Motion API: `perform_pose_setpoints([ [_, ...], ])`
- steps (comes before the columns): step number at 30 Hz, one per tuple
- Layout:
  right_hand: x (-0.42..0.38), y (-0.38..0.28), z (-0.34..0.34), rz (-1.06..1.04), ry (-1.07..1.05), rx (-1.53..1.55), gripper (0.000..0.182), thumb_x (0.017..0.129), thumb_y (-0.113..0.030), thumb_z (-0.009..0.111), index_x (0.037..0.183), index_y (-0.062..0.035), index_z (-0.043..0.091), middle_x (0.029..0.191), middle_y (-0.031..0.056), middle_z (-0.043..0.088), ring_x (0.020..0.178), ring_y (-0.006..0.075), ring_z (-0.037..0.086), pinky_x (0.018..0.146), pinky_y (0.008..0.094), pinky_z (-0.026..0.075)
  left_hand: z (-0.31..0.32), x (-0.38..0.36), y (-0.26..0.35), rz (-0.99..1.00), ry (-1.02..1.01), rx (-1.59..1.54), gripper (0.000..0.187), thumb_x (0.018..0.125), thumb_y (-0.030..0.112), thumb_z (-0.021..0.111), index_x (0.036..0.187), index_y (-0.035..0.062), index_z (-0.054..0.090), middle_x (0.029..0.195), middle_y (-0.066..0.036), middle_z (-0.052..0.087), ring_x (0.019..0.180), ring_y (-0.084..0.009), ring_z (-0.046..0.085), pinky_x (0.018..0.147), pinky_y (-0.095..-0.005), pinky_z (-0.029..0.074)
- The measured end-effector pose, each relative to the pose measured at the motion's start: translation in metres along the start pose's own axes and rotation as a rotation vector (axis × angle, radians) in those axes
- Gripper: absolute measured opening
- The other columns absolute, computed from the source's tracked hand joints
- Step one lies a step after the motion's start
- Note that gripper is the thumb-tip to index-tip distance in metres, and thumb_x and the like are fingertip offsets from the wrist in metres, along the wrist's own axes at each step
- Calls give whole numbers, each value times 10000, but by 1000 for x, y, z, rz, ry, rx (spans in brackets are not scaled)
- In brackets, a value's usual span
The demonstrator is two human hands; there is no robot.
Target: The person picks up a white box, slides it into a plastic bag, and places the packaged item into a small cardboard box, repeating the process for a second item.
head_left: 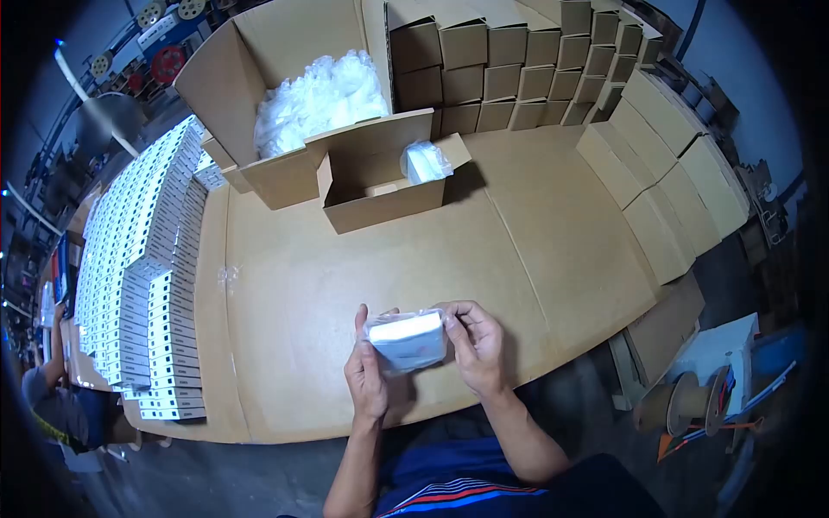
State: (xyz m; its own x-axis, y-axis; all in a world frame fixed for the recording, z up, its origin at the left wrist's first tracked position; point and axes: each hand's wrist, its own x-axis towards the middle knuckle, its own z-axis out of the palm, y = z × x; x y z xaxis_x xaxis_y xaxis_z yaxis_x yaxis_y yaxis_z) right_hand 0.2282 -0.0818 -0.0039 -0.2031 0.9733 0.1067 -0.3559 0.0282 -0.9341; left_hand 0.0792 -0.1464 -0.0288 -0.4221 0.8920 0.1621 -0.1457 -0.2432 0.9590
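While both forearms reach in from the near edge of the table [371, 276], the two hands hold a white packet in a clear sleeve [406, 343] just above the surface, near that edge. The left hand [370, 384] has its fingers clamped on the packet's left side, the thumb lying over the face and other fingertips showing behind, a grip that probably steadies it. The right hand [482, 345] pinches the upper right corner between thumb and fingertips, which seems to keep the loose film under control and leaves most of the face uncovered. Held this close to the body, the packet is presumably easy to see and handle.

Farther in, a small open carton [386, 210] stands upright with its flaps spread, likely so that its mouth stays accessible; a similar wrapped packet [426, 162] lies at its right end. Just behind it, a large carton [216, 95] holds a heap of clear plastic bags [324, 99], perhaps put there to be within reach.

White printed boxes [129, 259] are stacked in tight rows on the left, and brown cartons [509, 76] are piled at the far side, both apparently arranged to save room. Another person [59, 406] is beyond the stack, well apart.
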Motion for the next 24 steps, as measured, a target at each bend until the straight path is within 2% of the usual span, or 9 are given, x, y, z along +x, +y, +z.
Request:
perform_pose_setpoints([
  [3,-1,4,0,-7,-2,58,118,1053,-72,584,1128,18,604,1128,114,699,1041,149,648,960,287,503,2,1,10,19,-84,16,624,1135,400,343,1411,-136,505,1408,-247,595,1360,-265,523,1207,-412,308],
  [7,-1,9,-2,-15,13,11,181,1052,-99,598,1183,21,563,1169,136,694,1102,159,635,1005,297,486,5,1,7,-76,19,-75,649,1139,410,323,1502,-124,390,1364,-220,621,1250,-226,579,1143,-379,383],
  [10,-1,-2,4,59,-67,197,321,1027,-86,638,1297,30,510,1181,132,682,1123,163,626,1038,309,468,10,4,8,-138,110,-172,640,1141,401,325,1545,-96,338,1320,-181,635,1150,-186,601,1079,-331,421],
  [14,-3,2,4,43,-144,1,505,969,-33,709,1405,49,467,1210,116,660,1116,167,622,1048,317,465,2,3,0,-163,85,-227,625,1132,393,375,1576,-43,324,1281,-131,628,1118,-162,599,1024,-307,451],
  [16,-7,6,0,65,-156,-21,425,972,-35,707,1349,39,525,1207,106,662,1112,161,624,1020,309,482,2,5,-3,-130,70,-282,599,1121,337,456,1582,-24,328,1251,-106,631,1122,-165,601,1015,-317,464],
  [19,-8,7,-5,46,-146,-58,298,978,-25,694,1258,19,602,1192,95,672,1106,155,630,982,302,503,4,11,13,-46,-100,-15,574,1072,194,582,1557,-28,369,1259,-93,635,1128,-174,600,1021,-344,470],
  [20,-7,6,-7,29,-140,-71,256,980,-19,688,1226,12,626,1185,92,677,1104,154,632,970,300,510,8,14,23,-63,-121,-15,485,1027,74,627,1476,-19,469,1258,-90,638,1098,-168,610,978,-334,501],
  [23,-1,3,-9,-64,-230,-167,159,981,37,647,1140,40,654,1181,129,677,1099,177,640,996,301,502,-4,7,9,-276,-124,-125,330,1047,100,603,1361,4,568,1241,-80,641,1049,-135,617,881,-287,533],
  [24,-1,3,-12,-59,-235,-178,140,990,10,647,1125,34,672,1175,130,691,1107,174,642,990,304,504,-2,7,9,-273,-107,-155,213,1058,132,601,1227,14,650,1180,-58,657,988,-103,620,789,-244,541],
])
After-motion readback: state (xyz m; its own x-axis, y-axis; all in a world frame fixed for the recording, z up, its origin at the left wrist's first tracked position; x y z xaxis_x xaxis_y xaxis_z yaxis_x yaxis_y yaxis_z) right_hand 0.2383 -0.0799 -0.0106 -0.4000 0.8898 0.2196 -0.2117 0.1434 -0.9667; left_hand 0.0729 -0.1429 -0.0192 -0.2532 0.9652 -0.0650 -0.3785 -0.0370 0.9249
